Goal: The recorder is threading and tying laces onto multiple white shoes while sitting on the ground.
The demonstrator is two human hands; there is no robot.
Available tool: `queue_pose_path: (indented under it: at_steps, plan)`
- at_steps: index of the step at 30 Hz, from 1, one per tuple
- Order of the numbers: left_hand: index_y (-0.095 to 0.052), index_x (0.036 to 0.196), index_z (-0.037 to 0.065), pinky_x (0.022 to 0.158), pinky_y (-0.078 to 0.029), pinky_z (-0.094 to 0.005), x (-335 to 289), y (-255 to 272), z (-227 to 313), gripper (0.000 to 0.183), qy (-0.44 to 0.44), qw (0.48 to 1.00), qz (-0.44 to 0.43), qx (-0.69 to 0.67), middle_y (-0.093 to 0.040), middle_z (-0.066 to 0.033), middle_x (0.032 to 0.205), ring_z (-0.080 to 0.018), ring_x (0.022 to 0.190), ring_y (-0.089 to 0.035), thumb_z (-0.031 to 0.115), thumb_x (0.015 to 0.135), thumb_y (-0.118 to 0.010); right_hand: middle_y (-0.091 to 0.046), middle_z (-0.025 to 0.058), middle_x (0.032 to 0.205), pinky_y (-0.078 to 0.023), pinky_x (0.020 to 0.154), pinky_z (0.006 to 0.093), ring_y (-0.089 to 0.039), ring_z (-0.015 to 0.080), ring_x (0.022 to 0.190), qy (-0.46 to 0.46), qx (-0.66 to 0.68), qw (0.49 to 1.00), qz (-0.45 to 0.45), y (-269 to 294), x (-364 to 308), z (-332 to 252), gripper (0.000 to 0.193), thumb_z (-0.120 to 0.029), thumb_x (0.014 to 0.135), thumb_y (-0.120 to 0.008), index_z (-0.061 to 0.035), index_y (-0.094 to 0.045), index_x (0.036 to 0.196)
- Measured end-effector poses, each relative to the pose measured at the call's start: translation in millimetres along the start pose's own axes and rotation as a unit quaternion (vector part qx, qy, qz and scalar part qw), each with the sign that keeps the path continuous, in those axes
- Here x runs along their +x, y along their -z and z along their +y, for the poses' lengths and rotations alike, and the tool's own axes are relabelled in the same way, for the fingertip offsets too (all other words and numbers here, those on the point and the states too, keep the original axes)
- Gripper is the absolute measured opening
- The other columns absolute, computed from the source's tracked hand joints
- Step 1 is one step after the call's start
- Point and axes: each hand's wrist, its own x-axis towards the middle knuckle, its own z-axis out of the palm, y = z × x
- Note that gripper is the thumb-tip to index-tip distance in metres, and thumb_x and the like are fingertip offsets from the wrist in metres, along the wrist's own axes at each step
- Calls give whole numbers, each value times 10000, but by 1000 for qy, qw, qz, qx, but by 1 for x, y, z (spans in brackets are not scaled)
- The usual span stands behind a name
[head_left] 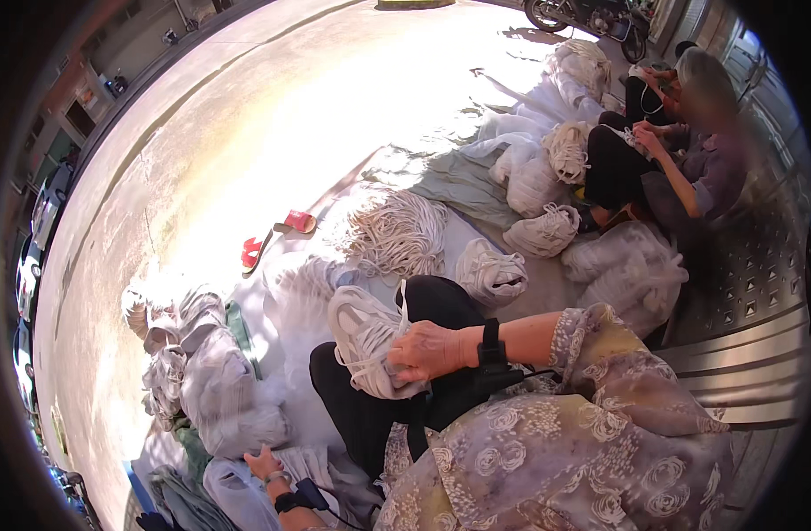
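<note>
A white lace-up sneaker (359, 329) rests against my dark-trousered knees, its loose laces hanging over the upper. My right hand (420, 350) is closed on the shoe at its side, near the laces. At the lower left, my left hand (263, 463) is beside a white plastic bag (237, 420), with its fingers apart and nothing visible in them. Another white sneaker (491, 273) stands just beyond my knee. A large heap of off-white laces (396, 232) lies ahead of me.
More bagged white shoes (202, 319) are piled on the left. Red sandals (297, 221) lie past the laces. To the right, a seated person (706, 159) handles a shoe, with another person beyond. A perforated metal bench (746, 283) is at the right edge; a motorcycle (591, 19) stands far back.
</note>
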Motion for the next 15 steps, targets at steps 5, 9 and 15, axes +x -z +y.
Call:
queue_pose_path:
  at_steps: [5,9,15]
  plan:
    - [-202,1367,48,330,-360,-344,15,2,-8,742,-16,999,39,22,-548,-197,849,-234,409,-469,198,751,-588,-570,139,657,-456,540,411,-586,328,607,-7,-19,999,-32,-1,5,-8,256,-272,703,-599,-29,-530,745]
    - [-227,1292,44,330,-345,-360,17,-20,42,651,24,999,27,26,-502,-168,769,-246,422,-456,222,771,-572,-579,131,584,-465,491,382,-598,298,546,5,-62,997,-52,-22,14,-13,188,-210,652,-596,-26,-558,638]
    - [-237,1266,43,332,-344,-359,15,-62,116,623,-27,999,-31,7,-494,-163,760,-243,424,-454,222,773,-572,-630,150,690,-502,601,383,-637,304,691,-37,-76,992,-94,-19,35,-29,143,-154,582,-631,-43,-665,665]
